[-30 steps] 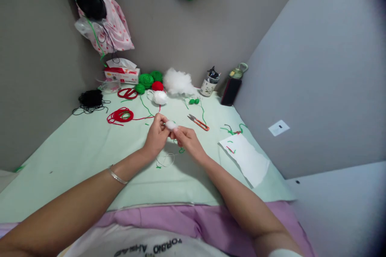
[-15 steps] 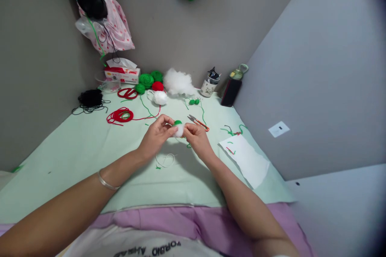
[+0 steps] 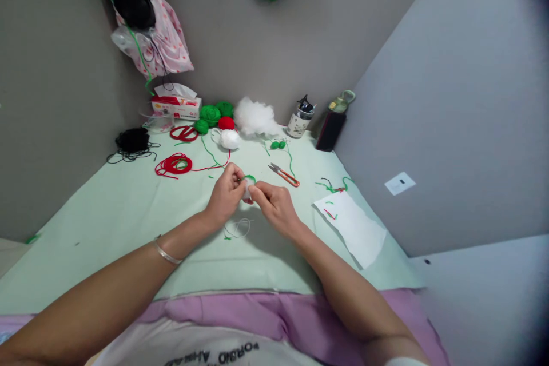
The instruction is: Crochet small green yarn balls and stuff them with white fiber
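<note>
Left hand [image 3: 223, 194]: pinched closed on wad [image 3: 247, 188], likely for steadiness.
Right hand [image 3: 277, 206]: pinched likewise.
Snips [image 3: 286, 176]: toward worktop [image 3: 257, 266] back edge, probably for reach.

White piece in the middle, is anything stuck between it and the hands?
Nothing visible is in the way: the left hand and right hand both touch the white piece. The snips lie on the table just past the right hand, not between.
</note>
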`<state>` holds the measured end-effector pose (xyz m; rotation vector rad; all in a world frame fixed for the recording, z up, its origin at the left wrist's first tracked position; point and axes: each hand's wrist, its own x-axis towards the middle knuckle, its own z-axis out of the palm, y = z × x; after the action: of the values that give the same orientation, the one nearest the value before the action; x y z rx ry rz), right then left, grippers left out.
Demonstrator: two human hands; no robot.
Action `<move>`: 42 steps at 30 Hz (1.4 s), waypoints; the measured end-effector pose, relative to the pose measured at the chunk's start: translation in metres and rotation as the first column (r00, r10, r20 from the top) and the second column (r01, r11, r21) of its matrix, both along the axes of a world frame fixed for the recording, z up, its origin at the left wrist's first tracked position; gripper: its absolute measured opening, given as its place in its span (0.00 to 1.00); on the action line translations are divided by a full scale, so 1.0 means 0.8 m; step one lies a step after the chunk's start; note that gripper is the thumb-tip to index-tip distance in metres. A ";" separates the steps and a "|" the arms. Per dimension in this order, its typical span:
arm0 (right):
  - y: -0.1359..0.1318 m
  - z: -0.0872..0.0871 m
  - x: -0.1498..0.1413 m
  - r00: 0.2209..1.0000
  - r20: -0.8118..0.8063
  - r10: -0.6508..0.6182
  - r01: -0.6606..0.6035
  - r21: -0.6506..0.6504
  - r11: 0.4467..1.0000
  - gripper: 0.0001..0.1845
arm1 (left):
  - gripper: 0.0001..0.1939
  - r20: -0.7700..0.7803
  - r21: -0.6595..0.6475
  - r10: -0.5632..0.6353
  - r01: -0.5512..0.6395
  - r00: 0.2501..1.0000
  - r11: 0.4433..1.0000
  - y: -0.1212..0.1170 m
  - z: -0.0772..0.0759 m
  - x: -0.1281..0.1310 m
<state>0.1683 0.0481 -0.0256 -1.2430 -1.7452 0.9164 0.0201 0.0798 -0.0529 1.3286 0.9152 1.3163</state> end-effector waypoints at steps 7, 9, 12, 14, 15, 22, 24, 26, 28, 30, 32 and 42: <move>0.016 -0.005 0.006 0.997 -0.046 -0.067 0.066 -0.018 0.998 0.21 | 0.09 -0.001 0.020 -0.066 0.066 0.998 0.998 -0.013 0.014 -0.005; 0.019 -0.004 0.011 0.994 -0.053 -0.096 0.096 0.000 0.995 0.22 | 0.10 0.004 0.011 -0.131 0.131 0.991 0.991 -0.016 0.020 -0.007; 0.021 0.000 0.017 0.994 -0.058 -0.093 0.094 0.010 0.996 0.23 | 0.14 0.014 -0.003 -0.176 0.176 0.984 0.984 -0.017 0.026 -0.007; 0.020 0.004 0.020 0.997 -0.051 -0.060 0.061 0.007 0.998 0.23 | 0.15 0.019 -0.014 -0.176 0.176 0.984 0.984 -0.017 0.028 -0.006; 0.019 0.005 0.020 0.998 -0.045 -0.040 0.041 0.006 0.999 0.24 | 0.14 0.020 -0.020 -0.171 0.172 0.985 0.985 -0.016 0.028 -0.006; -0.003 0.008 0.005 0.994 0.090 0.065 -0.070 0.051 0.996 0.18 | 0.12 0.027 -0.065 -0.053 0.054 0.998 0.996 -0.007 0.015 -0.003; -0.004 0.004 0.001 0.984 0.159 0.079 -0.095 0.091 0.991 0.17 | 0.11 0.022 -0.088 -0.036 0.038 0.999 0.995 -0.002 0.009 -0.003; 0.000 0.002 0.002 0.974 0.212 0.077 -0.106 0.127 0.986 0.17 | 0.09 0.022 -0.120 -0.043 0.046 0.999 0.992 0.002 0.005 -0.004; 0.005 0.003 0.007 0.971 0.239 0.023 -0.070 0.188 0.980 0.17 | 0.09 0.027 -0.138 -0.048 0.051 0.998 0.989 0.004 0.003 -0.004; 0.010 0.008 0.014 0.975 0.207 -0.081 0.013 0.309 0.951 0.16 | 0.09 0.028 -0.132 -0.038 0.041 0.999 0.990 0.003 0.005 -0.004; 0.011 0.015 0.019 0.991 0.079 -0.110 0.071 0.387 0.919 0.15 | 0.10 0.018 -0.105 -0.021 0.022 1.000 0.994 -0.001 0.008 -0.004; 0.021 0.007 0.021 0.970 -0.241 -0.029 0.016 -0.056 0.998 0.14 | 0.13 -0.080 0.157 0.093 -0.080 0.992 0.984 -0.017 0.000 -0.002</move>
<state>0.1851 0.0651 -0.0196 -1.1301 -1.5205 1.0607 0.0186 0.0665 -0.0530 1.4897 0.9559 1.4285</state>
